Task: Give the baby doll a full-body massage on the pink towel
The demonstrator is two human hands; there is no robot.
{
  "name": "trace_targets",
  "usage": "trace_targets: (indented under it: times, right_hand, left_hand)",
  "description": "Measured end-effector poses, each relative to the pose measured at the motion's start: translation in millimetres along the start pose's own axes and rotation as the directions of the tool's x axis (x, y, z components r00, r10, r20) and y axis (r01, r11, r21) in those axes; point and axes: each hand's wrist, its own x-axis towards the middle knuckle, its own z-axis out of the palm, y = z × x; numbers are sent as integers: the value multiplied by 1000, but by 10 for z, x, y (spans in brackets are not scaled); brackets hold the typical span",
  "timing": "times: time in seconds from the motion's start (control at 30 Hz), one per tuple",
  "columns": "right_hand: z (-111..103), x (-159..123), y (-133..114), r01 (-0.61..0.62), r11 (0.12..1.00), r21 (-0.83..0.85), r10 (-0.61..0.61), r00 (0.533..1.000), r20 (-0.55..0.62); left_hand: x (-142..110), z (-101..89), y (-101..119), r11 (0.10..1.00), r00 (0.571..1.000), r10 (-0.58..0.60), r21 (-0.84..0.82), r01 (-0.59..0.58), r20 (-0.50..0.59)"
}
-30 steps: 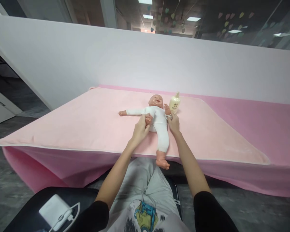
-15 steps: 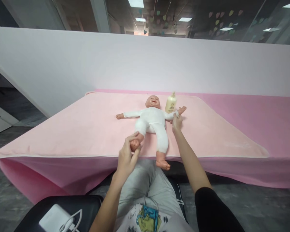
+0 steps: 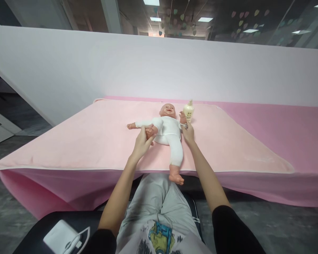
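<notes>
A baby doll [image 3: 171, 127] with a white cloth body lies on its back on a pale pink mat [image 3: 95, 141], head toward the wall. My left hand [image 3: 142, 141] grips the doll's foot [image 3: 151, 131] on the left side, with that leg bent up beside the belly. The fingers of my right hand [image 3: 188, 133] close round the doll's arm near the wrist, and its small hand [image 3: 183, 117] points up. A pale yellow pump bottle [image 3: 188, 110] stands just behind that arm. The doll's other leg [image 3: 176, 155] lies straight, its foot over the mat's front edge.
A darker pink cloth [image 3: 302, 141] covers the table under the mat. Behind it rises a white partition [image 3: 159, 67] with glass above. A black chair at the lower left carries a white device [image 3: 60, 235] with a cable.
My left hand has pushed the doll's foot up toward its body, bending the leg. My right hand has brought the doll's arm inward, its hand now raised in front of the bottle.
</notes>
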Motion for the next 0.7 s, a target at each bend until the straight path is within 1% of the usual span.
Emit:
trace_targets:
  times: [0.03,0.07,0.13,0.17,0.23,0.27,0.33,0.37,0.4,0.43,0.47,0.5,0.53,0.57,0.6,0.63,0.67,0.7]
  right_hand:
    - [13,18,26,-83,994,69,85,996,-36]
    - [22,37,50,-181,974,135,191,980,-63]
    - [21,78,96,-355,900,254,385,920,-77]
    - [12,98,118,-415,857,305,453,889,-65]
    - [-17,131,153,-484,790,377,534,845,-34]
    - [-32,141,163,-498,770,398,555,831,-35]
    - [-52,143,162,-502,764,405,574,815,-73]
    - [-55,132,149,-479,791,381,553,826,-109]
    - [-53,114,128,-433,837,335,500,853,-147]
    - [-48,89,99,-364,894,263,415,893,-174]
    - [-40,59,65,-273,947,168,301,938,-174]
    - [-31,25,26,-166,984,60,173,975,-142]
    - [-23,-9,-15,-57,997,-45,54,995,-80]
    - [-17,-41,-54,34,990,-135,-35,999,-3]
    - [-13,-69,-88,98,973,-207,-86,994,67]
    - [-12,-89,-114,134,957,-259,-107,988,115]
    - [-11,-101,-130,147,947,-286,-112,984,136]
    - [-12,-105,-135,143,947,-288,-110,985,130]
  left_hand:
    - [-154,-28,33,1000,999,-10,-2,10,-33]
    - [-320,-52,62,1000,997,-24,-1,24,-70]
    - [-658,-93,117,999,992,-48,-1,48,-116]
    - [-809,-114,147,998,988,-60,-4,60,-140]
    - [-1018,-157,226,997,970,-72,-10,72,-234]
    - [-1059,-177,274,998,963,-66,-14,65,-259]
    - [-994,-207,369,999,963,-42,-31,35,-265]
    - [-892,-211,402,999,969,-22,-38,13,-248]
    - [-754,-206,416,999,974,3,-39,-13,-228]
    - [-592,-191,409,999,978,31,-34,-39,-206]
    - [-417,-166,378,998,982,59,-27,-65,-179]
    - [-243,-133,327,997,987,76,-10,-78,-144]
    - [-81,-96,262,996,989,87,18,-85,-120]
    - [60,-60,191,995,991,87,49,-83,-100]
    - [173,-30,123,995,995,74,77,-69,-67]
    - [254,-12,67,994,997,61,93,-57,-41]
    - [300,-8,29,994,998,51,95,-49,-22]
    - [312,-20,11,995,999,43,86,-42,-11]
